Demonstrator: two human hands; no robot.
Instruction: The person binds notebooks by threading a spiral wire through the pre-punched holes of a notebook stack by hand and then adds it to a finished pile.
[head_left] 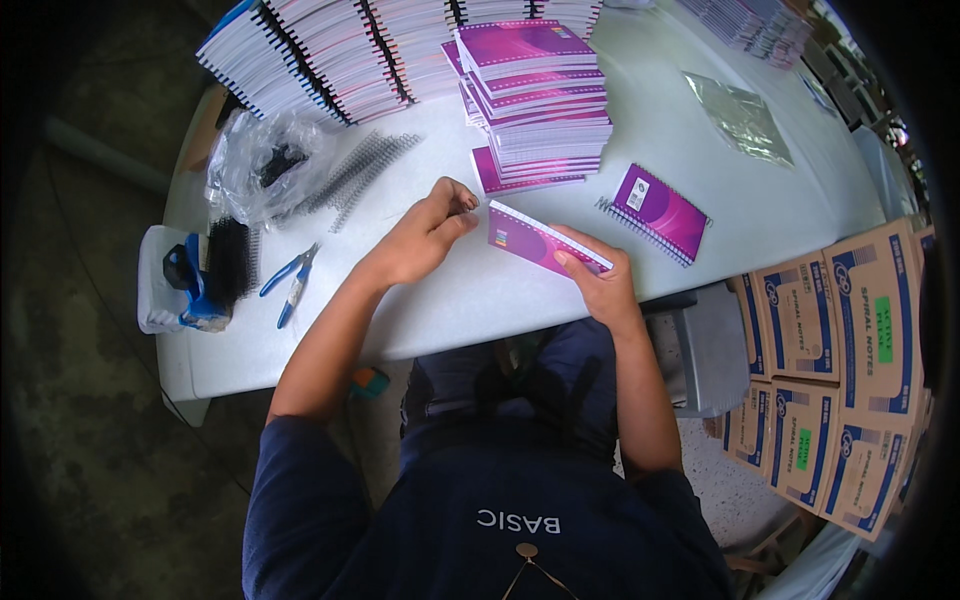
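My right hand [602, 280] grips a small purple notebook [535, 240] by its right end, thumb on the cover. A row of punched holes runs along the notebook's upper edge, and no coil shows in it. Just left of it, my left hand [430, 235] is closed, its fingers curled and the fingertips brought together. What those fingers pinch, if anything, is too small to make out. Beyond the hands rises a stack of purple notebooks [545, 120]. On the right lies a purple notebook with a wire coil [658, 212] along its lower edge.
Blue-handled pliers [290, 280], loose wire coils [360, 180] and a plastic bag [265, 165] lie at the left. A clear bin [160, 290] stands at the table's left edge. Coil-bound books [330, 60] line the back. Cartons [870, 310] are stacked at the right.
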